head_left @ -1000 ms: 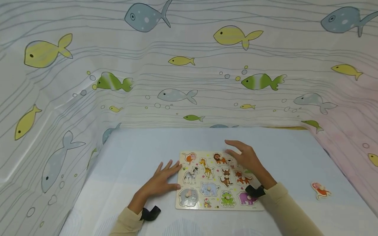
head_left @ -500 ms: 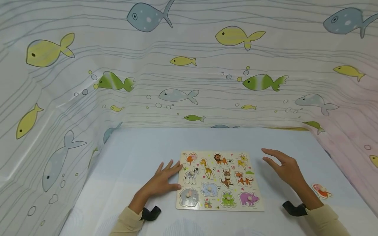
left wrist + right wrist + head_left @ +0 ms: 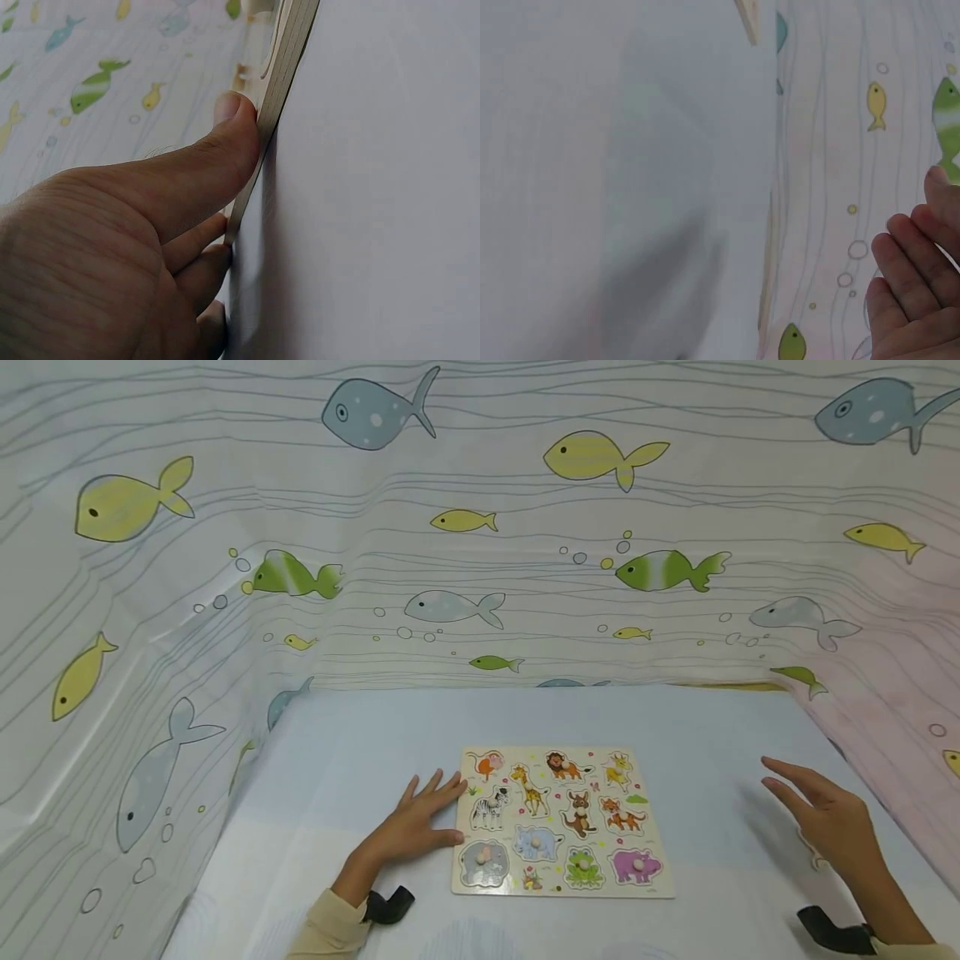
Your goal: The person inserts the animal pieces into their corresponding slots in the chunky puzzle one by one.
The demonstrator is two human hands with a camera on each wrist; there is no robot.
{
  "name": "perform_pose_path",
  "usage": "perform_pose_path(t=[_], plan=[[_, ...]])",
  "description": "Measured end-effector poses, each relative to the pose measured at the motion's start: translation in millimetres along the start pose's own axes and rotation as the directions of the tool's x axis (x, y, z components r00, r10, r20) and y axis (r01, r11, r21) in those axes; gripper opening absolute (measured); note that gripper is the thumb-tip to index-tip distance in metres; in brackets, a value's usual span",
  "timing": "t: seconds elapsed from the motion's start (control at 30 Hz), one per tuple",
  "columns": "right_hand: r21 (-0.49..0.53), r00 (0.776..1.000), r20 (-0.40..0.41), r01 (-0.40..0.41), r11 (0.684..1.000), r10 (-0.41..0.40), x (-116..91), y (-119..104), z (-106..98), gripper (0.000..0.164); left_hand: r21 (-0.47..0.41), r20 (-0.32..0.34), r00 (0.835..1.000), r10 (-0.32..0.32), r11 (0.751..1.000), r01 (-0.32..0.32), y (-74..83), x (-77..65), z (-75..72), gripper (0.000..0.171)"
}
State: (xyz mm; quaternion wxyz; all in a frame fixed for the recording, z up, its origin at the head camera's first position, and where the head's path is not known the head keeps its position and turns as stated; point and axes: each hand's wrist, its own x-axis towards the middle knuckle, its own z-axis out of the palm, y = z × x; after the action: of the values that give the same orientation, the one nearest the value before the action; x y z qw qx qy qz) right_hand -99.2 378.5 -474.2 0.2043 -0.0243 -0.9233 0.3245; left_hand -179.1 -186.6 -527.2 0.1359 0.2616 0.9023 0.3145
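A wooden animal puzzle board point(image 3: 525, 756) lies flat on the table, its cut-outs showing several animals with small knobs on some. At its left edge rests my left hand point(image 3: 408, 827), fingers spread and fairly straight. In the left wrist view the thumb point(image 3: 238, 131) and fingertips touch the board's side. My right hand point(image 3: 836, 827) hovers right of the board, thumb and fingers apart, holding nothing. Beneath it lies a loose puzzle piece point(image 3: 817, 862), mostly hidden by the hand. The right wrist view shows the right hand's relaxed fingers point(image 3: 911, 262).
The table point(image 3: 375, 727) has a pale cloth over it. Fish-patterned sheeting point(image 3: 450, 560) rises at the back and both sides. A corner of the board point(image 3: 748, 19) enters the top of the right wrist view.
My right hand has moved from over the board's upper right to the right, until it is above the loose piece. My left hand has stayed at the board's left edge.
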Motion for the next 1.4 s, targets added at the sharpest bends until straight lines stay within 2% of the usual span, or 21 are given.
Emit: perform_pose_path(t=[0.17, 0.27, 0.53, 0.63, 0.8, 0.87, 1.03, 1.07, 1.23, 1.4], plan=[[0.037, 0.991, 0.031, -0.131, 0.991, 0.13, -16, 25, -21, 0.041, 0.025, 0.011, 1.0, -0.008, 1.0, 0.007, 0.0, 0.4, 0.2, 0.084], [0.053, 0.974, 0.07, -0.218, 0.974, 0.215, -27, 40, -29, 0.043, 0.024, 0.009, 1.0, 0.0, 1.0, -0.001, 0.0, -0.1, -0.2, 0.083], [-0.017, 0.894, 0.152, -0.424, 0.905, 0.422, -55, 85, -35, 0.057, 0.019, 0.004, 1.0, 0.01, 1.0, -0.01, 1.2, 0.0, -0.2, 0.083], [-0.021, 0.896, 0.176, -0.411, 0.911, 0.408, -59, 93, -37, 0.058, 0.017, 0.005, 1.0, 0.013, 1.0, -0.013, 1.6, -0.1, -0.8, 0.083], [0.014, 0.926, 0.204, -0.327, 0.945, 0.318, -60, 98, -38, 0.057, 0.015, 0.01, 1.0, 0.006, 1.0, -0.006, 0.8, -0.7, -1.2, 0.083], [0.015, 0.926, 0.201, -0.328, 0.945, 0.318, -60, 99, -37, 0.058, 0.016, 0.01, 1.0, 0.007, 1.0, -0.007, 0.4, -0.6, -1.0, 0.083], [-0.037, 0.907, 0.19, -0.377, 0.926, 0.376, -58, 101, -32, 0.063, 0.024, 0.005, 1.0, 0.005, 1.0, -0.005, -0.1, -0.4, -0.1, 0.083], [-0.048, 0.908, 0.182, -0.374, 0.926, 0.376, -58, 102, -31, 0.063, 0.021, 0.006, 1.0, 0.003, 1.0, -0.003, -0.3, -0.6, 0.3, 0.083], [-0.104, 0.928, 0.15, -0.328, 0.939, 0.341, -59, 102, -25, 0.065, 0.011, 0.02, 1.0, -0.012, 1.0, 0.012, -0.8, -1.8, 1.8, 0.084], [-0.129, 0.959, 0.154, -0.217, 0.968, 0.236, -60, 103, -22, 0.059, 0.019, 0.009, 1.0, 0.0, 1.0, 0.0, -1.6, -0.5, 1.5, 0.083]])
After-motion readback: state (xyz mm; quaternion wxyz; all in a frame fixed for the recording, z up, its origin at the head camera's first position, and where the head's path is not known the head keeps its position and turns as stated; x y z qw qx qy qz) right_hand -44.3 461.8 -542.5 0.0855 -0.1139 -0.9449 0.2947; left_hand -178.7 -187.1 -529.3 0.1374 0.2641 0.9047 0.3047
